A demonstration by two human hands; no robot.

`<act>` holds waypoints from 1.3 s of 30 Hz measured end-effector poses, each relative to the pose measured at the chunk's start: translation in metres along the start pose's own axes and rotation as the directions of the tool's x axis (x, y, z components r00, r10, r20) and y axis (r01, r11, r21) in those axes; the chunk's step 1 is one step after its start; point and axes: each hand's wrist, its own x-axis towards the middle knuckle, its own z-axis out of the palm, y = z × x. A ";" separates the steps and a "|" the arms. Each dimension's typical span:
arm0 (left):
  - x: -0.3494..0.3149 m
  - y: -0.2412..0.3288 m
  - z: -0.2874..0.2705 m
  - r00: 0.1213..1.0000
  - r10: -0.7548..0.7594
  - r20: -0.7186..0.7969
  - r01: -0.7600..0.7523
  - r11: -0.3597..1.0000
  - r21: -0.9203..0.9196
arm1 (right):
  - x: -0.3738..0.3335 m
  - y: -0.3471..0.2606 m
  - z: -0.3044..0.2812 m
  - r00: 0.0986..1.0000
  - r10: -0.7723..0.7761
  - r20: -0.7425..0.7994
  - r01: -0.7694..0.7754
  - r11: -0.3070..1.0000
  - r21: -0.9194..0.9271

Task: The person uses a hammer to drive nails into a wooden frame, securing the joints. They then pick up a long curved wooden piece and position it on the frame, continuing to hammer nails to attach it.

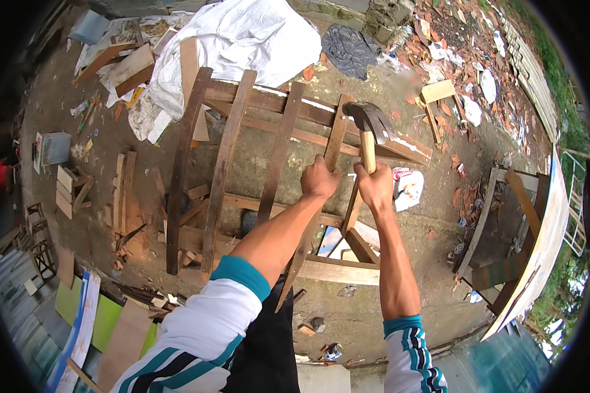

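My right hand [375,187] is closed round the pale wooden handle of a claw hammer [368,154]. The dark metal hammer head is up beside the top end of a narrow wooden slat [336,134]. Around that slat my left hand [320,179] is wrapped, below its top end. The slat lies across a wooden frame [318,114], its lower end reaching past my left forearm. Further left, several similar dark slats [224,167] span the frame side by side. Whether the hammer head touches the slat or the frame I cannot tell.
A white sheet [242,39] lies beyond the frame, next to a black plastic bag [349,51]. Loose planks [124,190] are on the ground at left. A small wooden stool-like piece [438,92] stands at far right, and a large wooden structure [505,223] nearer right.
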 end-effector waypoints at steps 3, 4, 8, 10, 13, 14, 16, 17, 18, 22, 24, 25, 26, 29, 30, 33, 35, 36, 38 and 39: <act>-0.001 -0.001 -0.003 0.999 -0.032 -0.026 0.031 0.999 -0.016 | -0.017 -0.002 0.013 0.963 -0.133 -0.235 0.252 0.757 0.604; 0.000 -0.001 -0.002 0.999 -0.036 -0.037 0.036 0.999 -0.008 | -0.012 0.002 0.023 0.902 -0.225 -0.367 0.398 0.763 0.509; 0.003 0.017 0.001 0.999 0.020 0.029 -0.020 1.000 -0.015 | 0.043 0.031 0.004 1.000 0.026 -0.002 -0.026 0.996 -0.088; 0.012 0.003 -0.004 1.000 0.010 -0.012 -0.010 1.000 0.013 | 0.030 -0.002 -0.006 0.997 -0.059 -0.045 0.061 0.997 0.056; 0.011 0.002 -0.002 1.000 -0.007 -0.018 0.007 1.000 0.004 | 0.012 -0.011 -0.007 0.939 -0.209 -0.275 0.329 0.781 0.530; 0.009 0.008 -0.002 1.000 -0.001 -0.006 0.001 1.000 -0.010 | 0.025 0.016 0.007 0.894 -0.266 -0.359 0.413 0.800 0.435; 0.008 0.016 0.004 0.999 0.023 0.035 -0.022 0.999 -0.027 | 0.039 0.061 0.018 0.891 -0.315 -0.326 0.342 0.939 0.028; 0.008 0.019 0.007 0.998 0.027 0.052 -0.025 0.999 -0.039 | 0.060 0.077 0.012 0.999 0.030 -0.018 -0.034 0.955 -0.296; 0.005 0.010 0.004 0.999 -0.002 0.040 0.002 1.000 -0.016 | 0.055 0.059 0.006 0.995 0.087 0.041 -0.075 0.971 -0.229; 0.010 0.007 -0.005 1.000 -0.010 0.011 0.010 1.000 0.005 | 0.022 0.004 -0.008 0.986 -0.096 -0.134 0.131 0.951 0.281; 0.012 0.005 -0.005 1.000 -0.007 -0.011 0.007 1.000 -0.007 | 0.015 0.001 -0.004 0.945 -0.223 -0.237 0.319 0.781 0.537; 0.010 0.015 0.001 1.000 0.014 -0.006 -0.014 1.000 -0.011 | 0.028 0.030 0.006 0.905 -0.209 -0.369 0.368 0.819 0.439; 0.005 0.018 0.006 1.000 0.026 0.006 -0.026 1.000 -0.010 | 0.038 0.055 0.009 0.966 -0.154 -0.205 0.183 0.974 0.131; 0.007 0.008 -0.004 0.999 0.025 -0.019 -0.025 1.000 -0.001 | 0.054 0.021 -0.015 0.984 0.155 0.089 -0.131 0.964 -0.230; 0.014 0.010 -0.005 0.998 0.028 -0.050 -0.029 1.000 -0.009 | 0.053 0.012 -0.018 0.997 0.067 0.040 -0.065 0.997 -0.044; 0.014 0.004 -0.007 0.999 0.007 -0.039 -0.008 1.000 -0.021 | 0.014 -0.023 -0.023 0.981 -0.048 -0.189 0.142 0.842 0.520; 0.009 0.013 -0.004 1.000 0.005 -0.021 -0.005 1.000 -0.009 | 0.020 -0.004 -0.001 0.908 -0.211 -0.362 0.410 0.626 0.663; 0.005 0.023 0.002 0.999 0.034 0.025 -0.034 0.999 -0.002 | 0.039 0.042 0.008 0.900 -0.225 -0.375 0.368 0.852 0.372; 0.010 0.019 0.005 0.998 0.049 0.030 -0.049 0.999 -0.004 | 0.056 0.062 0.009 0.992 -0.077 -0.099 0.071 0.996 -0.059; 0.010 0.011 0.003 0.999 0.040 0.021 -0.040 0.999 0.002 | 0.048 0.032 -0.002 0.986 0.150 0.072 -0.136 0.976 -0.167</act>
